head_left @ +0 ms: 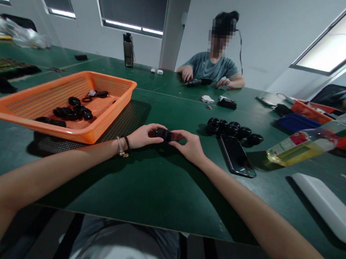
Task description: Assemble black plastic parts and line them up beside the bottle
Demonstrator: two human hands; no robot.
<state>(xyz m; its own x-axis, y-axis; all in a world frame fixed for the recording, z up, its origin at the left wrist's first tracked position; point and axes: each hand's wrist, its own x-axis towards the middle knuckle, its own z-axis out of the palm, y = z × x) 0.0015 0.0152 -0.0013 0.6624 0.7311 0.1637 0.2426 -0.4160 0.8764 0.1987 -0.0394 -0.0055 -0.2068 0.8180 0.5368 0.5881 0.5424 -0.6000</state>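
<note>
Between my two hands is a small black ribbed part (163, 134), rounded like a pipe fitting. My left hand (147, 136) has its thumb and fingers closed round the left end. On the right end, my right hand (188, 144) pinches with thumb and forefinger. Left of my hands stands an orange plastic basket (114, 115) holding several black parts (72, 111), some bent, and a black ring (87, 99). A cluster of several similar black parts (232, 129) sits on the green table (156, 188) to the right of my right hand.
A phone (237, 156) lies beside the cluster. Farther right are a tilted bottle of yellow liquid (306, 144) and a white oblong case (325, 203). Across the table a person (214, 67) handles a dark tool (197, 82). A dark water bottle (128, 51) stands at the back.
</note>
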